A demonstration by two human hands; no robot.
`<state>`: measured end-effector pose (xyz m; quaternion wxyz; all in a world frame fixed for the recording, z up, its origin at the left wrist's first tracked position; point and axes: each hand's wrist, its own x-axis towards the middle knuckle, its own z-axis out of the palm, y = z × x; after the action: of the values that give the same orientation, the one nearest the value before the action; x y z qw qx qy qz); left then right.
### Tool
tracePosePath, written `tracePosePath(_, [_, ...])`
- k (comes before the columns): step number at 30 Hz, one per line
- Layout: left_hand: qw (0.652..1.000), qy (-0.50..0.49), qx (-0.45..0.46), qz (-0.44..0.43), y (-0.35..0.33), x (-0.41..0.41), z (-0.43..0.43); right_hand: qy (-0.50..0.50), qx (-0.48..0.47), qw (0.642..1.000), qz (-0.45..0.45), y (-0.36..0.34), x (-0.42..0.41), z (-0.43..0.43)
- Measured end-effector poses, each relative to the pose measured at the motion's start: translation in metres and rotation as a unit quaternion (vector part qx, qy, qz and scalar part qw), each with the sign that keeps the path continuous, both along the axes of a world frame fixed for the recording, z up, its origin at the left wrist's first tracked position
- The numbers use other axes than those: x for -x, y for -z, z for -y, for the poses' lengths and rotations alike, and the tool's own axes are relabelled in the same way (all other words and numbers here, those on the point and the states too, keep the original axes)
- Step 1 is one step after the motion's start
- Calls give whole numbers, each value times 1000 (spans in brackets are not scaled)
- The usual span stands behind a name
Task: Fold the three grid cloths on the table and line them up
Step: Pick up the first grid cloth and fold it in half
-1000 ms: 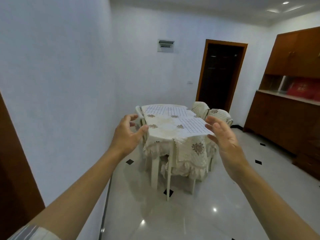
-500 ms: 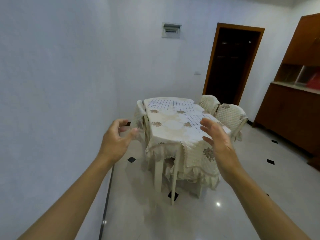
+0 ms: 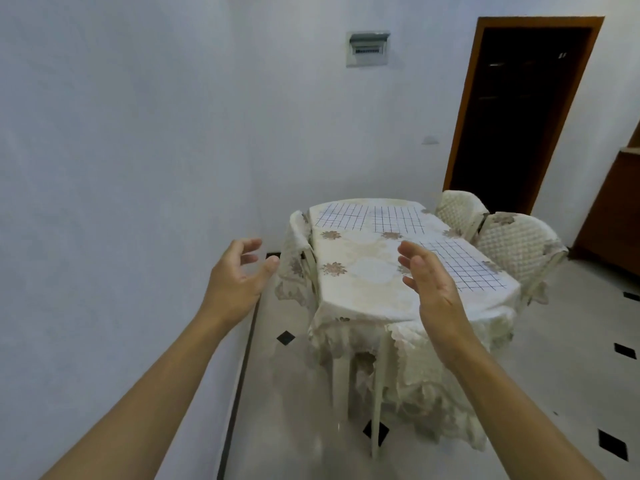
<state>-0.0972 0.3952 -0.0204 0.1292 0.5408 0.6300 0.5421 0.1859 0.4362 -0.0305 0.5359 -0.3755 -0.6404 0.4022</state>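
Counter (image 3: 378, 410) draped in a cream floral tablecloth (image 3: 363, 296). Flat on that: left grid cloth (image 3: 341, 216) at 11 o'clock, middle grid cloth (image 3: 400, 219) just beside at 12, right grid cloth (image 3: 467, 268) at 3.

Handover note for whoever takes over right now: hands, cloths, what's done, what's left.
Left hand and right hand: both open, raised in the air short of the table, holding nothing.
Grid cloths: all three lie flat and unfolded on the table. The far-left cloth and far-middle cloth are side by side at the far end; the near cloth is by the right edge.
Done: nothing folded.
Left: reach the table, fold all three, line them up.
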Motion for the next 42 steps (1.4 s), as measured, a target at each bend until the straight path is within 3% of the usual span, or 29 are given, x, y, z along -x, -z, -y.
tracePosePath(24, [998, 34, 5, 49, 36, 178, -309, 30, 15, 999, 41, 12, 188, -294])
tracePosePath(35, [998, 49, 44, 13, 71, 239, -471, 47, 41, 998, 16, 51, 248, -460])
tracePosePath(42, [997, 59, 52, -19, 48, 273, -594, 47, 59, 997, -23, 48, 281, -585])
